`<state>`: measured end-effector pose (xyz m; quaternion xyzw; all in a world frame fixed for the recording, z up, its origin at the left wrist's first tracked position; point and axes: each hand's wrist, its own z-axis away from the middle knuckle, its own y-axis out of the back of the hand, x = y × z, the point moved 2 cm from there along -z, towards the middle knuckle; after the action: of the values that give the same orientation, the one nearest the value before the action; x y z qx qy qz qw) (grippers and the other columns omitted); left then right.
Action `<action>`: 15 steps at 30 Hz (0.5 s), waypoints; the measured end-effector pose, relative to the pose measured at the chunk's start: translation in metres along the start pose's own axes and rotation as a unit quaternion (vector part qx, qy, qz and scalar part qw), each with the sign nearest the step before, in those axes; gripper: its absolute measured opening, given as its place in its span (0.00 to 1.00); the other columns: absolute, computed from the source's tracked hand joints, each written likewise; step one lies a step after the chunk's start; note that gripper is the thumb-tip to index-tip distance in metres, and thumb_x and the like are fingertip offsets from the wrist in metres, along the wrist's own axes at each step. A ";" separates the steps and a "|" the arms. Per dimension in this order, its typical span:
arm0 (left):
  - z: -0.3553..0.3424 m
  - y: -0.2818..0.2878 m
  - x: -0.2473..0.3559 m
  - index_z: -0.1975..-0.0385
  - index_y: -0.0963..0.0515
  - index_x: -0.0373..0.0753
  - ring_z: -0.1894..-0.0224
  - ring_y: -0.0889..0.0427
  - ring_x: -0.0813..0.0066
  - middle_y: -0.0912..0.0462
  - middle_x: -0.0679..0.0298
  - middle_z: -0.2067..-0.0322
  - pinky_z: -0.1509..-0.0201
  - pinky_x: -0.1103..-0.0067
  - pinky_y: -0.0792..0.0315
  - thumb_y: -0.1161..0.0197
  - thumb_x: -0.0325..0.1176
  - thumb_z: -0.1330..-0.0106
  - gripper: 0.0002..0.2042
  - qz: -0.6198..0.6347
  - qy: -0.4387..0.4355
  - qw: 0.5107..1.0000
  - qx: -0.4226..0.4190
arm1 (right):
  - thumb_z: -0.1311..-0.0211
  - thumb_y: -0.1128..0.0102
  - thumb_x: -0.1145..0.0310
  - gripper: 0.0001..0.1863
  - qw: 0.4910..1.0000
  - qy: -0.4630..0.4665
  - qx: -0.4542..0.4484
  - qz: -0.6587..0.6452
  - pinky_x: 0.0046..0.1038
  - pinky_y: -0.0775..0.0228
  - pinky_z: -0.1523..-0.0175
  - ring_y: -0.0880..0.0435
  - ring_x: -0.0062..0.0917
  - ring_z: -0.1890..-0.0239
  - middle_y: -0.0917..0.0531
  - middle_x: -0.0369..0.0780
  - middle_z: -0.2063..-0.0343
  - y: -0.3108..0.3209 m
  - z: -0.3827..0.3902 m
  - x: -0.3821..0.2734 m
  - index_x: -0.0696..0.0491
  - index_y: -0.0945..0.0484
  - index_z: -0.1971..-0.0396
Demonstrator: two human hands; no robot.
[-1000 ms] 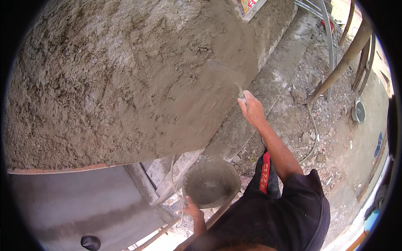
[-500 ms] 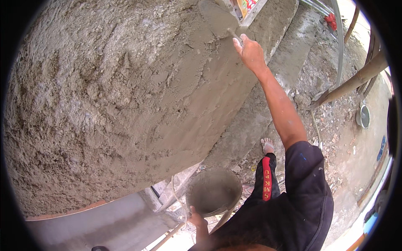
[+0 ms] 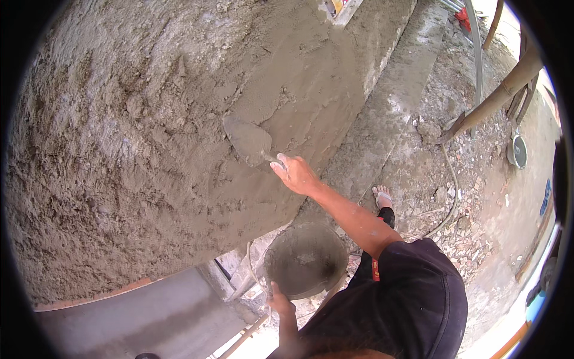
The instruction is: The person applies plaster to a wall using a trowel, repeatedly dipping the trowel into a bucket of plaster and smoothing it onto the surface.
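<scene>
A trowel (image 3: 248, 140) is gripped tight by the right hand (image 3: 296, 175) and a pan (image 3: 306, 260) by the left hand (image 3: 280, 303), while much wall (image 3: 119, 149) on the left is left rough.

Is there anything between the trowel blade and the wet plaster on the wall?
Nothing visible. The right hand holds the trowel, and its blade seems to lie directly on the plastered wall. The left hand holds the mortar pan lower down, apart from it.
</scene>
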<state>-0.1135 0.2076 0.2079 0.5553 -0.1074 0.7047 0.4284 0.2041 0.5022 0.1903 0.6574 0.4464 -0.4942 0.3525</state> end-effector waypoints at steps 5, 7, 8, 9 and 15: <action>0.010 0.015 -0.003 0.65 0.24 0.27 0.65 0.22 0.69 0.20 0.55 0.67 0.56 0.73 0.25 0.36 0.36 0.31 0.14 -0.030 -0.010 0.999 0.022 | 0.34 0.42 0.51 0.19 0.939 0.074 0.097 0.320 0.44 0.23 0.69 0.16 0.47 0.71 0.17 0.46 0.71 0.081 -0.078 0.037 0.55 0.26 0.68; -0.013 0.050 -0.035 0.56 0.27 0.25 0.62 0.19 0.62 0.19 0.50 0.58 0.54 0.68 0.22 0.37 0.37 0.30 0.18 -0.081 -0.003 0.995 0.060 | 0.34 0.42 0.52 0.18 0.911 0.110 0.160 0.364 0.46 0.24 0.69 0.16 0.47 0.71 0.17 0.46 0.72 0.117 -0.115 0.035 0.54 0.26 0.68; -0.011 0.044 -0.036 0.56 0.27 0.25 0.62 0.19 0.62 0.19 0.50 0.58 0.54 0.68 0.22 0.37 0.37 0.30 0.18 -0.080 0.003 0.995 0.057 | 0.34 0.42 0.52 0.18 0.911 0.094 0.181 0.358 0.46 0.24 0.68 0.16 0.48 0.71 0.17 0.46 0.72 0.138 -0.130 0.038 0.54 0.25 0.69; 0.000 0.033 -0.029 0.56 0.27 0.25 0.62 0.19 0.63 0.19 0.50 0.58 0.54 0.68 0.23 0.37 0.38 0.30 0.18 -0.073 0.013 0.996 0.045 | 0.34 0.42 0.52 0.18 0.911 0.079 0.202 0.351 0.47 0.24 0.67 0.16 0.49 0.71 0.16 0.47 0.73 0.156 -0.145 0.037 0.55 0.25 0.69; 0.004 0.026 -0.038 0.57 0.24 0.26 0.66 0.22 0.67 0.19 0.55 0.64 0.59 0.70 0.26 0.35 0.44 0.32 0.21 -0.106 -0.014 0.993 0.049 | 0.32 0.45 0.53 0.22 0.952 -0.007 0.226 0.206 0.43 0.26 0.69 0.20 0.49 0.77 0.19 0.52 0.78 0.171 -0.163 0.048 0.59 0.26 0.72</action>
<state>-0.1283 0.1708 0.1845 0.5933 -0.0192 0.6522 0.4714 0.4244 0.6008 0.1906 0.7938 0.1756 -0.5035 0.2924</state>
